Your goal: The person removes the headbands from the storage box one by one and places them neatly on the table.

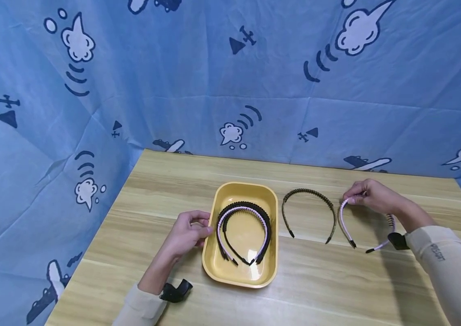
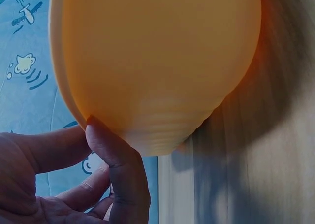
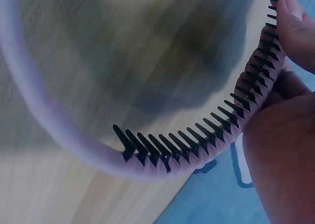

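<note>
My right hand (image 1: 377, 197) pinches a lilac headband (image 1: 342, 222) near the top of its arc, at the right of the table. Black comb teeth line the inside of that headband (image 3: 74, 140) in the right wrist view. At the middle of the head view, my left hand (image 1: 185, 233) grips the left rim of a yellow plastic tray (image 1: 234, 277), with the thumb and a finger pinching the edge in the left wrist view. Inside the tray lie black headbands (image 1: 269, 226) and another lilac headband (image 1: 220, 237), nested together. Between tray and right hand lies a dark brown headband (image 1: 308, 190).
Everything stands on a wood-grain table (image 1: 165, 181). A blue cloth (image 1: 173, 68) printed with planes and clouds hangs along its back and left sides. Each wrist wears a black strap; one is the left strap (image 1: 176, 291).
</note>
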Motion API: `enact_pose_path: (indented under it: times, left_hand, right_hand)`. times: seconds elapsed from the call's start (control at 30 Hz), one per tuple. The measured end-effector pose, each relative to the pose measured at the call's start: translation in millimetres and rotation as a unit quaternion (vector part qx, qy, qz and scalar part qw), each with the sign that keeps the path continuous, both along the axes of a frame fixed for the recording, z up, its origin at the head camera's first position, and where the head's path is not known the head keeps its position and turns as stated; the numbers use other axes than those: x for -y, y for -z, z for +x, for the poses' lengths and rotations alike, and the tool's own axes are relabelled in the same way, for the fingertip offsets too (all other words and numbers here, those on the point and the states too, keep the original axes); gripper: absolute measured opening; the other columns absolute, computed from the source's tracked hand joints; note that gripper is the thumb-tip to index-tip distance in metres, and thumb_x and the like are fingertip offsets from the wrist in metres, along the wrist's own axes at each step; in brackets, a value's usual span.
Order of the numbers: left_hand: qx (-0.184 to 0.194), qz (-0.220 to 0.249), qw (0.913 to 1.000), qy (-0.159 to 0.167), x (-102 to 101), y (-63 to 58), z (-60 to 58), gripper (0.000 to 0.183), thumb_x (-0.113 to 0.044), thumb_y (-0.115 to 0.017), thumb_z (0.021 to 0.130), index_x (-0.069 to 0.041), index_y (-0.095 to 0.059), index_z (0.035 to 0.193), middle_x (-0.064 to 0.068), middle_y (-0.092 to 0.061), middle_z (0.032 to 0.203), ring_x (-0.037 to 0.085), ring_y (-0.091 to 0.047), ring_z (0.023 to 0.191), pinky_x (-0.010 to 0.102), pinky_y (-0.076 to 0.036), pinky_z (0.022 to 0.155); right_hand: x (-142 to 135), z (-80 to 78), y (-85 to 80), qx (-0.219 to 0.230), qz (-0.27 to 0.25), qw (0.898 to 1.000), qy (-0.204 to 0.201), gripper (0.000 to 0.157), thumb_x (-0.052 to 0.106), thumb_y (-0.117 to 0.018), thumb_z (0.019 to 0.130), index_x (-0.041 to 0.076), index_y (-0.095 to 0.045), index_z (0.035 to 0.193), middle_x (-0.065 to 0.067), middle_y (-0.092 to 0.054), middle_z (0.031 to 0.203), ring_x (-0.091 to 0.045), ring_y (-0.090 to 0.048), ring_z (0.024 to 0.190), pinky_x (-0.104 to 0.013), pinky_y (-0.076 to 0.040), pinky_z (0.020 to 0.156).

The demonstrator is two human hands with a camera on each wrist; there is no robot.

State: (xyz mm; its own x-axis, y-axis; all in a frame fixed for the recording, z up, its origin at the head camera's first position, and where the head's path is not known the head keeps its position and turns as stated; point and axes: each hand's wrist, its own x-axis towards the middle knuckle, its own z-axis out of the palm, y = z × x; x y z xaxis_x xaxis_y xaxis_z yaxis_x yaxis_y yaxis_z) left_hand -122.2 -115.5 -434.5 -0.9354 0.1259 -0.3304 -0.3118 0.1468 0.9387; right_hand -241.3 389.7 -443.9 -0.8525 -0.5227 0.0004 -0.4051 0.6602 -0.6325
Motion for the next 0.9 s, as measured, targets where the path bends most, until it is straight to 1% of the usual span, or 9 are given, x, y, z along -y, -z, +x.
enact_pose_path:
  times: [0.1,0.23,0.43,0.57,0.7,0.9]
  left_hand:
    - [-0.004,0.001,1.0000,0.002,-0.2,-0.1,-0.2,0.039,0.009,-0.064,0.084,0.010,-0.058,0.122,0.011,-0.055,0.097,0.012,-0.057,0.061,0.022,-0.051,0.050]
    - [-0.008,0.000,1.0000,0.002,-0.1,-1.3,0.0,0.039,0.008,-0.064,0.084,0.010,-0.058,0.122,0.011,-0.054,0.097,0.010,-0.057,0.061,0.021,-0.051,0.050]
    - [-0.005,0.001,1.0000,0.005,-0.2,-1.8,-0.4,0.039,0.007,-0.065,0.084,0.010,-0.058,0.123,0.010,-0.055,0.097,0.010,-0.058,0.063,0.022,-0.051,0.051]
    - [-0.004,0.002,1.0000,0.005,0.2,-0.5,-0.3,0.039,0.008,-0.065,0.084,0.010,-0.058,0.123,0.011,-0.055,0.098,0.010,-0.055,0.059,0.021,-0.050,0.050]
    - [-0.001,0.005,1.0000,0.006,0.6,0.2,0.0,0.039,0.008,-0.064,0.085,0.011,-0.057,0.123,0.012,-0.055,0.098,0.009,-0.053,0.057,0.020,-0.049,0.048]
    - [0.002,0.007,0.9999,0.008,0.5,-1.4,-0.6,0.040,0.007,-0.064,0.086,0.011,-0.056,0.124,0.011,-0.055,0.099,0.008,-0.053,0.059,0.020,-0.049,0.049]
  right_hand:
    - [-2.5,-0.5,1.4,-0.002,0.005,1.000,0.000,0.013,-0.002,-0.073,0.082,0.001,-0.077,0.093,-0.005,-0.071,0.087,0.000,-0.060,0.081,-0.014,-0.050,0.075]
    - [-4.2,-3.1,2.8,0.005,0.000,1.000,0.000,0.012,-0.001,-0.073,0.081,0.002,-0.077,0.093,-0.006,-0.072,0.088,-0.001,-0.061,0.082,-0.014,-0.050,0.075]
    - [-3.2,-7.9,7.2,0.016,-0.015,1.000,-0.003,0.012,0.000,-0.076,0.079,0.003,-0.078,0.091,-0.008,-0.072,0.088,-0.003,-0.062,0.082,-0.014,-0.050,0.076]
    - [-1.8,-10.7,11.4,0.029,-0.027,0.999,-0.005,0.012,0.002,-0.077,0.079,0.003,-0.078,0.090,-0.009,-0.073,0.088,-0.004,-0.063,0.083,-0.015,-0.050,0.076]
    - [-1.2,-12.7,15.2,0.040,-0.034,0.999,0.000,0.011,0.003,-0.077,0.079,0.004,-0.079,0.090,-0.008,-0.073,0.089,-0.004,-0.063,0.084,-0.014,-0.050,0.077]
    - [-0.6,-15.5,19.3,0.039,-0.039,0.998,-0.005,0.010,0.003,-0.077,0.081,0.005,-0.079,0.091,-0.008,-0.073,0.089,-0.003,-0.064,0.085,-0.012,-0.049,0.078]
